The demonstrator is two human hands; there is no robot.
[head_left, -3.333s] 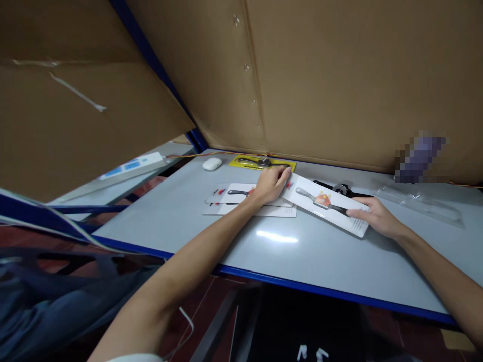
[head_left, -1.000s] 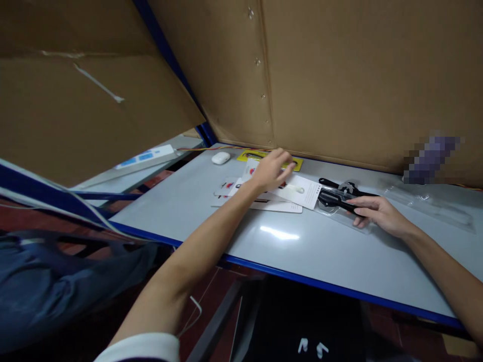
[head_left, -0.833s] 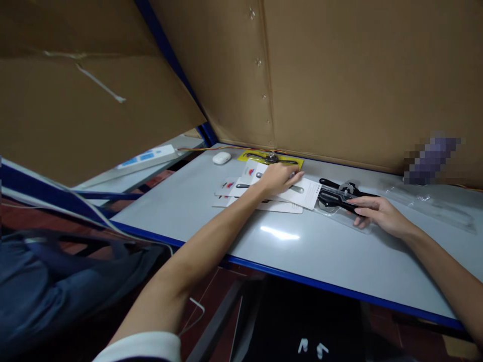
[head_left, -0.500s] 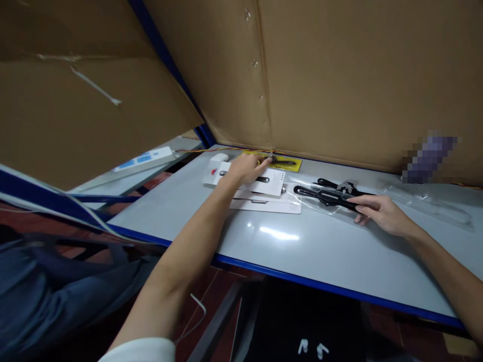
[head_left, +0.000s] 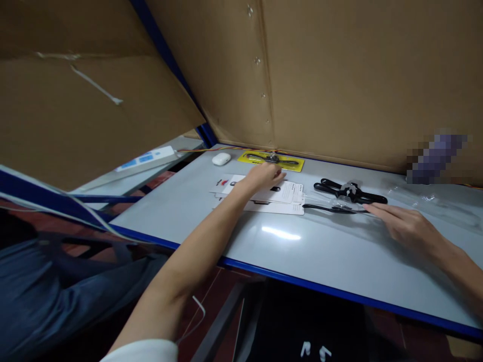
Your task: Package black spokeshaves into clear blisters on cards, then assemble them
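Note:
My left hand (head_left: 264, 177) rests over a stack of white packaging cards (head_left: 289, 192), its fingers bent down on the top card, which carries a dark item. Just behind the hand lies a yellow card (head_left: 249, 158) bearing a black two-handled tool (head_left: 290, 162). My right hand (head_left: 409, 223) pinches the end of a slim black tool (head_left: 330, 208) in a clear plastic sleeve, now tilted on edge beside the cards. Behind it, another black two-handled tool (head_left: 372, 198) with a grey round middle lies on the table. The fingertips of my left hand are partly hidden.
A white earbud case (head_left: 221, 159) sits at the table's back left. Clear plastic packaging (head_left: 437, 205) lies at the right, near a blurred purple object (head_left: 437, 160). Brown board walls (head_left: 339, 90) stand behind. A power strip (head_left: 147, 157) and a person's leg (head_left: 83, 291) are at left.
My left hand has slid right, and the top white card has shifted right with it. My right hand has moved right and tipped the sleeved black tool onto its edge, away from the other tool.

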